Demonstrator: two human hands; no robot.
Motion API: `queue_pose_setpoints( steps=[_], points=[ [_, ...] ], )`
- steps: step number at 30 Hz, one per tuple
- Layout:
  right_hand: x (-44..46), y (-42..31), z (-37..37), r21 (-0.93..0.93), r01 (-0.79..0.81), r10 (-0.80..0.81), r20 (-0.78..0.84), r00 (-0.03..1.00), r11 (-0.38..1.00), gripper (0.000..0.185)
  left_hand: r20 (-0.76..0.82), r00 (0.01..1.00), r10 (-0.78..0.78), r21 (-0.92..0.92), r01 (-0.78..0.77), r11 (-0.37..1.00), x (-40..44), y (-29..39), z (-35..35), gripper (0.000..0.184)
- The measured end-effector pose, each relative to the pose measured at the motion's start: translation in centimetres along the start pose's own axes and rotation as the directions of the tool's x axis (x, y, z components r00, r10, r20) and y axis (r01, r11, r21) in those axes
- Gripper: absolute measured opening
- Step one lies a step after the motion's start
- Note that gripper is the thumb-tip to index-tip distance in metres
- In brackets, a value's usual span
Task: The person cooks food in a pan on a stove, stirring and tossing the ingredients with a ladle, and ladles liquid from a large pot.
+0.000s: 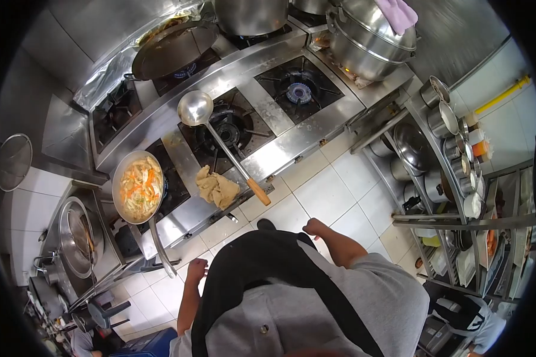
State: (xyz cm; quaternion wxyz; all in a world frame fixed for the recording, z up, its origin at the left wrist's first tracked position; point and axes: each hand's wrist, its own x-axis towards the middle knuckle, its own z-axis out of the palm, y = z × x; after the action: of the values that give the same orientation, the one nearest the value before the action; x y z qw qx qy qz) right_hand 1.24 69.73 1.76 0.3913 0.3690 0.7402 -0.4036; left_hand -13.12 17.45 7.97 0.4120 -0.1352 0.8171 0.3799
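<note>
My left hand [196,269] hangs in front of the stove, fingers loosely curled, with nothing seen in it. It is nearest the handle of a frying pan [153,238], but apart from it. The pan stands on the left burner and holds sliced food [140,189] with orange and pale pieces in liquid. My right hand [315,228] is held at my other side, curled and holding nothing visible. Ahead of it a large ladle [195,108] lies across the stove, its wooden handle [258,191] past the front edge. A crumpled tan cloth [217,187] lies between pan and ladle.
A lit burner [298,92] is at the right. Behind stand a dark wok [174,50], a big pot [250,16] and a lidded steamer [366,44]. Shelving [426,154] with containers is at right, a metal basin [74,235] at left. Other people appear at both lower edges.
</note>
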Motion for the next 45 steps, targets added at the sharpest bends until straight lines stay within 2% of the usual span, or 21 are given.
queue_pose_setpoints(
  steps=[3, 5, 8, 12, 14, 15, 16, 22, 24, 25, 27, 28, 29, 30, 31, 32, 33, 34, 37, 42, 45],
  points=[
    [0.5, -2.1, -0.6, -0.052, 0.045, -0.043, 0.038, 0.998, 0.998, 0.041, -0.004, 0.998, 0.068, 0.033, -0.067, 0.997, -1.1, 3.4, 1.3, 0.027],
    [1.3, -3.5, -1.4, -0.036, 0.094, -0.093, 0.035, 0.995, 0.995, 0.042, 0.039, 0.957, 0.286, 0.154, -0.288, 0.945, 0.2, 2.8, 2.3, 0.027],
    [2.5, -5.5, -3.3, -0.040, 0.143, -0.142, 0.022, 0.990, 0.989, 0.043, -0.020, 0.983, 0.182, 0.023, -0.181, 0.983, 0.8, 0.5, 3.2, 0.026],
    [3.2, -7.5, -5.2, -0.081, 0.210, -0.212, -0.020, 0.977, 0.974, 0.043, -0.069, 0.981, 0.183, 0.098, -0.176, 0.980, -1.1, -2.7, 1.7, 0.027],
    [3.1, -8.6, -5.6, -0.080, 0.168, -0.171, -0.032, 0.985, 0.983, 0.042, -0.004, 0.921, 0.390, 0.387, -0.359, 0.849, -1.6, -6.0, 0.8, 0.025],
    [2.9, -9.2, -5.7, -0.106, 0.167, -0.169, -0.011, 0.986, 0.980, 0.042, -0.072, 0.997, 0.027, 0.026, -0.025, 0.999, -4.0, -4.3, 0.7, 0.025],
    [3.2, -9.3, -5.6, -0.100, 0.196, -0.197, -0.006, 0.980, 0.976, 0.039, -0.095, 0.995, 0.021, -0.003, -0.021, 1.000, -4.3, -5.3, 0.8, 0.025],
    [3.3, -11.0, -3.7, -0.286, 0.316, -0.298, 0.105, 0.949, 0.905, 0.032, 0.119, 0.987, 0.106, 0.383, -0.144, 0.912, -6.7, -12.0, 0.8, 0.025],
    [6.8, -10.0, -3.0, -0.621, 0.512, -0.448, 0.274, 0.851, 0.594, 0.030, 0.094, 0.991, 0.091, 0.381, -0.120, 0.917, -6.4, -12.3, 1.2, 0.024],
    [10.2, -8.3, -2.3, -0.782, 0.602, -0.603, 0.405, 0.687, 0.162, 0.029, 0.077, 0.994, 0.075, 0.369, -0.098, 0.924, -6.3, -11.9, 1.3, 0.023],
    [9.3, -9.8, -2.3, -0.749, 0.638, -0.566, 0.454, 0.689, 0.176, 0.024, 0.060, 0.989, 0.137, 0.415, -0.149, 0.898, -5.7, -12.3, 1.5, 0.023],
    [8.4, -10.4, -2.7, -0.713, 0.651, -0.535, 0.455, 0.712, 0.261, 0.020, 0.093, 0.932, 0.351, 0.610, -0.332, 0.719, -3.8, -14.3, 1.7, 0.018],
    [7.8, -11.0, -3.0, -0.766, 0.641, -0.537, 0.559, 0.631, -0.044, 0.018, 0.069, 0.866, 0.496, 0.657, -0.413, 0.631, -4.2, -13.9, 1.3, 0.015],
    [8.4, -10.8, -2.9, -0.761, 0.644, -0.527, 0.579, 0.622, -0.077, 0.018, -0.052, 0.953, 0.297, 0.531, -0.226, 0.816, -3.8, -13.4, 1.8, 0.014],
    [9.7, -9.9, -3.0, -0.724, 0.674, -0.559, 0.502, 0.660, 0.145, 0.019, -0.121, 0.949, 0.292, 0.435, -0.214, 0.874, -4.1, -12.8, 1.5, 0.014],
    [10.6, -9.9, -3.1, -0.645, 0.674, -0.570, 0.421, 0.706, 0.360, 0.019, -0.069, 0.991, 0.113, 0.330, -0.084, 0.940, -4.9, -11.1, 0.6, 0.019],
    [11.4, -9.8, -3.1, -0.595, 0.670, -0.575, 0.384, 0.723, 0.444, 0.019, -0.115, 0.947, 0.299, 0.590, -0.177, 0.788, -4.9, -11.1, 0.1, 0.024],
    [12.1, -9.7, -3.0, -0.593, 0.666, -0.576, 0.375, 0.726, 0.454, 0.020, -0.103, 0.875, 0.473, 0.805, -0.206, 0.556, -4.9, -11.5, -0.2, 0.029],
    [14.7, -10.0, -2.1, -0.601, 0.683, -0.577, 0.405, 0.709, 0.416, 0.021, -0.331, 0.924, 0.193, 0.602, 0.049, 0.797, -5.2, -10.7, -0.9, 0.022],
    [16.8, -11.3, -0.3, -0.620, 0.695, -0.565, 0.446, 0.694, 0.365, 0.022, -0.381, 0.915, 0.131, 0.484, 0.077, 0.872, -7.9, -9.9, -2.8, 0.046],
    [17.5, -12.1, 0.5, -0.631, 0.695, -0.556, 0.459, 0.693, 0.345, 0.023, -0.483, 0.855, -0.190, 0.116, 0.278, 0.954, -10.5, -8.1, -3.6, 0.051]
  ],
)
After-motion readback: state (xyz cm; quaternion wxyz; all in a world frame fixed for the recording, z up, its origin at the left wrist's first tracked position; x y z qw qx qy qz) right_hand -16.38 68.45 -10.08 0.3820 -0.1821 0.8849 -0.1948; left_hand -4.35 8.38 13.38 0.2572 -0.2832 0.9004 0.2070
